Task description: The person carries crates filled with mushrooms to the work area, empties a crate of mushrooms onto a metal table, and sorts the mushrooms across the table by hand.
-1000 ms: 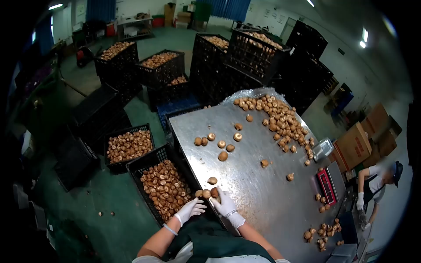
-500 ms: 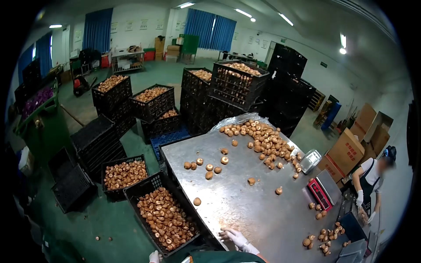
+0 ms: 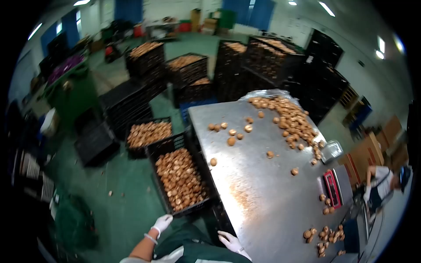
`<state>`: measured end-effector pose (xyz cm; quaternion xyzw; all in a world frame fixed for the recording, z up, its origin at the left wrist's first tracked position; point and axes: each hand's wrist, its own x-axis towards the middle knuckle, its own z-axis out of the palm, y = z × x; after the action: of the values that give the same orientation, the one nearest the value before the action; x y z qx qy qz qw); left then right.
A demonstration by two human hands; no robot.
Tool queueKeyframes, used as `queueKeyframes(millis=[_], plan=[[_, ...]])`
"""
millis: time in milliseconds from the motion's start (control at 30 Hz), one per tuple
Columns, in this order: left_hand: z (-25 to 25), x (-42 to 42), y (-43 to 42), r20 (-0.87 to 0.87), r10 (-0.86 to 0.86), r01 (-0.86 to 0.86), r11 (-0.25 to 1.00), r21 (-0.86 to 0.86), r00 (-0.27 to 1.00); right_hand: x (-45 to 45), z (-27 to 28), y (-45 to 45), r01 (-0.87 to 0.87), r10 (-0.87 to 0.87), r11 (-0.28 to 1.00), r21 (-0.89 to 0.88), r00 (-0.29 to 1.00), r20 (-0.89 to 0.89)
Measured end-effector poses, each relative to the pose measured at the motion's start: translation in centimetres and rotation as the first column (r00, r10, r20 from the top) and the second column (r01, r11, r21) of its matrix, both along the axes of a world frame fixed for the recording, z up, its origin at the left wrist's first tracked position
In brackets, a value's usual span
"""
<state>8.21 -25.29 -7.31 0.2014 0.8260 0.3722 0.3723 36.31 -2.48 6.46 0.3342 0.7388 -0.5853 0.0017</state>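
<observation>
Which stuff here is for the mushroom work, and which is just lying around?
Probably for the work:
- mushrooms on the metal table
- mushroom-filled black crate beside it, nearest the left hand

Seemingly just around:
- green bin at the left
- blue curtains at the back

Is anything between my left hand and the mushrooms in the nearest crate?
Yes. The near wall of the black crate stands between your left hand and the mushrooms inside. Your hand is by the crate's near corner; I can't tell if it touches. Nothing visible covers the open top.
</observation>
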Motion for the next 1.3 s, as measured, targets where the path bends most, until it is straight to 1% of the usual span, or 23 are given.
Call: queueKeyframes(millis=[67, 100, 167, 300, 367, 433, 500, 533, 567, 633, 667, 733, 767, 833, 900, 967, 1033, 1067, 1100, 1133, 1200, 1233, 1300], plan=[[0.1, 0.5, -2.8, 0.089, 0.062, -0.053, 0.993, -0.103, 0.994, -1.0, -0.1, -0.8, -0.14, 0.139, 0.987, 0.074, 0.99, 0.011], [0.4, 0.6, -4.2, 0.131, 0.113, -0.093, 0.984, -0.152, 0.985, -2.2, 0.7, -0.8, -0.232, 0.22, 0.949, 0.212, 0.972, 0.081], [-0.3, 0.6, -8.1, 0.038, 0.067, -0.056, 0.966, -0.253, 0.997, -3.8, 0.4, -1.1, -0.355, 0.304, 0.871, 0.34, 0.933, 0.194], [0.4, 0.3, -14.9, -0.003, 0.29, -0.275, 0.905, -0.326, 0.957, -8.9, -1.9, -1.3, -0.493, 0.429, 0.798, 0.348, 0.869, 0.247], [2.1, 0.1, -18.7, 0.16, 0.569, -0.514, 0.809, -0.285, 0.807, -12.8, -2.1, -2.6, -0.626, 0.544, 0.651, 0.43, 0.779, 0.311], [-4.7, 0.2, -24.0, 0.202, 0.639, -0.599, 0.767, -0.23, 0.742, -17.8, -3.9, -2.8, -0.776, 0.664, 0.449, 0.443, 0.621, 0.416], [-7.6, 0.2, -30.3, -0.162, 0.443, -0.471, 0.847, -0.248, 0.882, -23.8, -4.8, -5.0, -0.881, 0.716, 0.29, 0.375, 0.46, 0.526], [-9.9, 0.4, -32.8, -0.067, 0.562, -0.555, 0.779, -0.291, 0.824, -27.1, -4.3, -5.7, -0.894, 0.744, 0.248, 0.373, 0.423, 0.518], [-10.3, -0.2, -35.7, 0.021, 0.672, -0.622, 0.696, -0.358, 0.74, -30.5, -4.1, -7.9, -0.891, 0.736, 0.275, 0.361, 0.436, 0.518], [-9.4, -2.3, -37.4, 0.246, 0.805, -0.761, 0.591, -0.268, 0.539, -36.5, -3.7, -9.8, -0.816, 0.729, 0.358, 0.455, 0.548, 0.41], [-7.1, -4.3, -38.3, 0.196, 0.864, -0.81, 0.504, -0.301, 0.464, -39.0, -4.1, -11.3, -0.758, 0.74, 0.376, 0.534, 0.592, 0.319], [-10.8, -8.3, -40.9, 0.289, 0.902, -0.913, 0.376, -0.156, 0.322, -43.1, -4.0, -13.5, -0.619, 0.755, 0.36, 0.698, 0.633, 0.171], [-11.3, -9.9, -43.4, 0.333, 0.896, -0.931, 0.347, -0.112, 0.294, -44.8, -2.6, -14.7, -0.649, 0.75, 0.422, 0.633, 0.642, 0.159], [-8.8, -15.6, -42.8, 0.127, 0.844, -0.838, 0.534, -0.11, 0.521, -46.3, -2.1, -15.5, -0.628, 0.745, 0.503, 0.593, 0.663, 0.071], [-8.2, -21.7, -41.7, 0.162, 0.846, -0.838, 0.529, -0.135, 0.508, -47.2, -2.8, -14.9, -0.771, 0.745, 0.442, 0.459, 0.601, 0.292], [-8.0, -27.0, -38.7, 0.198, 0.896, -0.911, 0.412, -0.034, 0.398, -47.9, -3.9, -13.2, -0.862, 0.74, 0.346, 0.37, 0.493, 0.457], [-8.7, -31.5, -35.8, 0.248, 0.868, -0.9, 0.434, 0.04, 0.43, -48.8, -5.0, -11.6, -0.896, 0.714, 0.336, 0.29, 0.443, 0.542], [-8.6, -33.7, -34.3, 0.255, 0.835, -0.869, 0.492, 0.052, 0.488, -49.7, -5.2, -11.2, -0.867, 0.697, 0.42, 0.27, 0.498, 0.516], [-9.1, -35.6, -33.3, 0.126, 0.75, -0.759, 0.651, 0.031, 0.649, -50.7, -5.5, -10.7, -0.834, 0.681, 0.493, 0.249, 0.547, 0.487], [-8.5, -37.3, -31.4, -0.008, 0.672, -0.672, 0.74, -0.033, 0.741, -51.8, -5.9, -10.2, -0.809, 0.671, 0.525, 0.265, 0.585, 0.455], [-5.0, -40.8, -27.9, -0.118, 0.494, -0.505, 0.856, -0.11, 0.862, -55.0, -7.2, -9.1, -0.783, 0.666, 0.546, 0.298, 0.622, 0.413], [-4.9, -42.3, -27.0, -0.135, 0.442, -0.458, 0.878, -0.136, 0.887, -57.1, -7.6, -8.5, -0.813, 0.661, 0.522, 0.259, 0.577, 0.481], [-6.3, -44.4, -25.9, -0.055, 0.541, -0.543, 0.826, -0.151, 0.839, -61.4, -8.9, -6.5, -0.85, 0.711, 0.462, 0.253, 0.526, 0.466]])
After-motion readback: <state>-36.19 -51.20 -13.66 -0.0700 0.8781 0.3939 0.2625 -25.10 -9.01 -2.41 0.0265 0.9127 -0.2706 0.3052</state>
